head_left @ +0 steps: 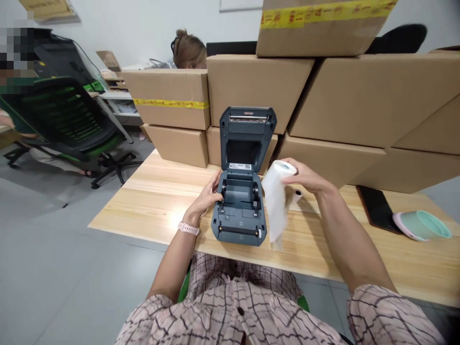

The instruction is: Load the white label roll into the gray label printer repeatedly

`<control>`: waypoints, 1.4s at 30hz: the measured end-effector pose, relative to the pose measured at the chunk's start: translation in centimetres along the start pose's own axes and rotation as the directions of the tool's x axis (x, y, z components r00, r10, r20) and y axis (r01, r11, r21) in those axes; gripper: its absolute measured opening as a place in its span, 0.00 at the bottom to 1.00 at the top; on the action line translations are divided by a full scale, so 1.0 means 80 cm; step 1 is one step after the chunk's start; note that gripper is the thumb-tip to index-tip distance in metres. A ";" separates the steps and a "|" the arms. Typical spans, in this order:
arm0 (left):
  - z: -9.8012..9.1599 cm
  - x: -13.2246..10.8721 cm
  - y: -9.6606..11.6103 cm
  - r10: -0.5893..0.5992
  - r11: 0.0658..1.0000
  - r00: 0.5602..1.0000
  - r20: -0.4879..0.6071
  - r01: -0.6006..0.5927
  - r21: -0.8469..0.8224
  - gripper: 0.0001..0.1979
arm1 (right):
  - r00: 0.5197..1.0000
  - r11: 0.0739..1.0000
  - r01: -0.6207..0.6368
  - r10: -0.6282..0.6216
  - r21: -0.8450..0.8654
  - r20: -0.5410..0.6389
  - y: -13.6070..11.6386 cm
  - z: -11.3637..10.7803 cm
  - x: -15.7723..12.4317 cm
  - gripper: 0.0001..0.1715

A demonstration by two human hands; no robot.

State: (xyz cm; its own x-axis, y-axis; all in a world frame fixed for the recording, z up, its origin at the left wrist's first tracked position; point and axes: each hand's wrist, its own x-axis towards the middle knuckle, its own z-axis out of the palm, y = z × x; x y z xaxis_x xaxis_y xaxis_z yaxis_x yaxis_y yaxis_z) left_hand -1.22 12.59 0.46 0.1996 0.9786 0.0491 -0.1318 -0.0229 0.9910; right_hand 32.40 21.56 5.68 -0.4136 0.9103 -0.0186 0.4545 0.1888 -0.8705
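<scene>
One paper roll (pixel 277 196), centre frame, probably light, crushable, best held by its ends: my right hand (pixel 305 178) gripped it so. My left hand (pixel 210 194) clasped the opened printer (pixel 240 213) on the table (pixel 154 196).

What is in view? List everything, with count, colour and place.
label printer: one, grey-blue, lid open, table centre
paper roll: one, white, right of printer, loose end hanging
cardboard boxes: several, brown, two with yellow tape, stacked behind printer
table: one, light wood
flat device: one, black, table right
cup: one, mint and pink, on its side, table far right
office chair: one, black and green, left floor
other person: one, head behind boxes
watch: one, pale pink, left wrist
left hand: on printer's left side
right hand: grip on paper roll
</scene>
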 end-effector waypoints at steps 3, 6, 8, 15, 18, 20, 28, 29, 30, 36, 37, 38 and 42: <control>0.001 0.000 0.002 -0.010 1.000 1.000 0.004 0.010 -0.015 0.59 | 0.993 0.975 0.112 -0.115 0.192 0.002 -0.032 0.006 -0.007 0.48; 0.000 0.001 0.002 -0.007 1.000 1.000 -0.003 0.007 -0.014 0.60 | 0.968 0.954 0.216 -0.237 0.207 0.084 -0.077 0.036 0.000 0.43; -0.001 0.003 0.000 -0.011 1.000 1.000 -0.002 0.011 -0.004 0.60 | 0.953 0.970 0.241 -0.230 -0.032 0.199 -0.106 0.062 0.008 0.40; -0.003 0.005 -0.004 0.012 1.000 1.000 0.017 -0.013 0.018 0.58 | 0.886 0.636 0.377 -0.036 -0.673 0.462 -0.138 0.131 0.034 0.36; -0.001 0.005 -0.001 0.000 1.000 1.000 0.006 -0.001 0.023 0.58 | 0.868 0.642 0.393 -0.022 -0.658 0.496 -0.125 0.142 0.041 0.36; 0.001 0.005 0.001 -0.002 1.000 1.000 0.004 0.002 0.026 0.59 | 0.859 0.650 0.414 -0.048 -0.637 0.510 -0.119 0.141 0.037 0.36; 0.002 0.002 -0.001 0.036 0.998 0.999 -0.006 -0.035 0.053 0.55 | 0.773 0.705 0.602 -0.396 -0.376 0.496 -0.116 0.127 -0.076 0.32; 0.002 0.002 -0.001 0.041 0.998 0.999 -0.002 -0.041 0.053 0.55 | 0.765 0.715 0.603 -0.393 -0.353 0.511 -0.112 0.132 -0.093 0.32; 0.002 0.001 -0.001 0.045 0.998 0.999 0.004 -0.045 0.051 0.54 | 0.769 0.730 0.590 -0.379 -0.345 0.515 -0.107 0.137 -0.107 0.31; 0.001 0.002 -0.001 0.056 0.998 0.998 0.013 -0.056 0.039 0.54 | 0.837 0.770 0.522 -0.380 -0.367 0.395 -0.079 0.171 -0.136 0.26; 0.001 0.002 -0.001 0.053 0.998 0.998 0.016 -0.054 0.037 0.54 | 0.838 0.764 0.528 -0.396 -0.372 0.375 -0.078 0.173 -0.136 0.26; 0.000 0.002 -0.002 0.050 0.998 0.999 0.022 -0.050 0.033 0.54 | 0.840 0.758 0.530 -0.409 -0.380 0.356 -0.077 0.174 -0.135 0.25; -0.001 0.002 -0.003 0.052 0.998 0.998 0.033 -0.052 0.027 0.53 | 0.841 0.747 0.535 -0.429 -0.394 0.328 -0.080 0.172 -0.132 0.20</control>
State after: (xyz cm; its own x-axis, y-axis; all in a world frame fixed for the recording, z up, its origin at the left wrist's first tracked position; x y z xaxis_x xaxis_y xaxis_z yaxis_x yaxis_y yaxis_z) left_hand -1.19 12.80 0.19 0.2244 0.9689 0.1043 -0.1162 -0.0796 0.9900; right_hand 22.99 5.66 4.71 -0.8022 0.5637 0.1968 0.4290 0.7733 -0.4669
